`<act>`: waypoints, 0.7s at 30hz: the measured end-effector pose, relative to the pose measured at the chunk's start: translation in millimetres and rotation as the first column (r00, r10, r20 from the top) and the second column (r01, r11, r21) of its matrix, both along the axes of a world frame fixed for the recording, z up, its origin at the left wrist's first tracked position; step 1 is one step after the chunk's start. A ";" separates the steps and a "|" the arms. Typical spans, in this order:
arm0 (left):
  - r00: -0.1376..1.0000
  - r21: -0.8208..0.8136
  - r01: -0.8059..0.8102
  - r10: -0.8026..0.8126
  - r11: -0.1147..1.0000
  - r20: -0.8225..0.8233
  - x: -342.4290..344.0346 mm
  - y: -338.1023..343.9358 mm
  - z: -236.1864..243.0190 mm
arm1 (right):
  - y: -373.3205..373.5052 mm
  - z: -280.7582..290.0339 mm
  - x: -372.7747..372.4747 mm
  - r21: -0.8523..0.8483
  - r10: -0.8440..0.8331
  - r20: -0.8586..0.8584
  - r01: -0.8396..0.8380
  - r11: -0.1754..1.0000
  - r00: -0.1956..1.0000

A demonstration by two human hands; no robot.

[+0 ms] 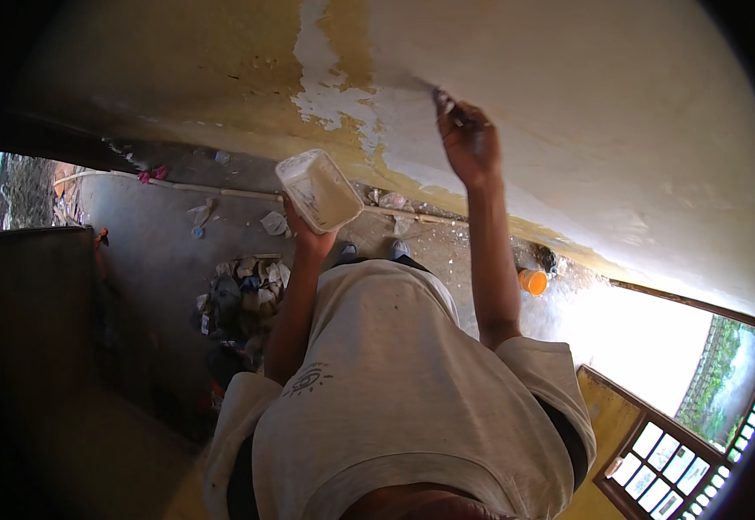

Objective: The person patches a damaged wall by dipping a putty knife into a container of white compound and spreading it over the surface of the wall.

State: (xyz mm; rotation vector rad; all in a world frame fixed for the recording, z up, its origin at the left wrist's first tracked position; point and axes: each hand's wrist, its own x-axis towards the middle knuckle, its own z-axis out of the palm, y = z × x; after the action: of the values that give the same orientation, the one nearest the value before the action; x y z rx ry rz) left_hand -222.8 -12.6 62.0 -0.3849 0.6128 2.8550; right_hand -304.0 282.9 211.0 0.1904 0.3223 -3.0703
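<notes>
Through the head camera I look down on one person working at a wall (637,130) with two bare hands. As far as I can judge, the work is partway along: the right stretch of wall wears a fairly even pale coat, while the left stretch is left yellowish, stained and chipped, with a ragged whitish patch (317,69) between them. The right hand (471,143) is raised near that boundary, fingers curled and seemingly pinching one small dark hand tool (441,99), too blurred to identify, its tip at the wall. The left hand (308,234) supports one rectangular white plastic tub (298,179), held out in front of the wall's lower edge; cream material lies inside. Its fingers are mostly hidden beneath, so I cannot tell their spread. On the floor (161,260) I count one orange bucket (533,282) near the wall's lower edge, towards the right, two shoes (400,250), and one rubbish heap (252,290) at left.
</notes>
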 end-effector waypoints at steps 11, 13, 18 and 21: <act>0.997 -0.032 -0.076 0.077 0.997 0.012 -12.3 -36.2 -6.2 | -55.9 -29.9 56.2 0.289 -0.090 0.025 0.079 0.954 0.996; 0.997 -0.020 -0.077 0.077 0.997 0.007 -14.4 -41.3 -5.0 | -72.1 -75.2 39.0 0.197 0.011 0.179 -0.046 0.979 0.984; 0.999 0.014 -0.033 0.033 0.999 -0.008 -23.9 -35.0 0.1 | -62.5 -102.5 -12.1 0.171 -0.053 0.132 0.030 0.985 0.990; 1.000 0.026 -0.026 0.025 0.999 0.019 -23.4 -39.4 1.6 | -45.2 -26.0 -36.5 -0.124 0.002 0.048 0.004 0.992 0.999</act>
State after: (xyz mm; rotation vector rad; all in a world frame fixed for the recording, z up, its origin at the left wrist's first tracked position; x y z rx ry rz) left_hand -246.2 -52.1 63.6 -0.4172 0.5706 2.8774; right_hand -340.5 237.8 185.0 0.2586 0.1279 -3.0680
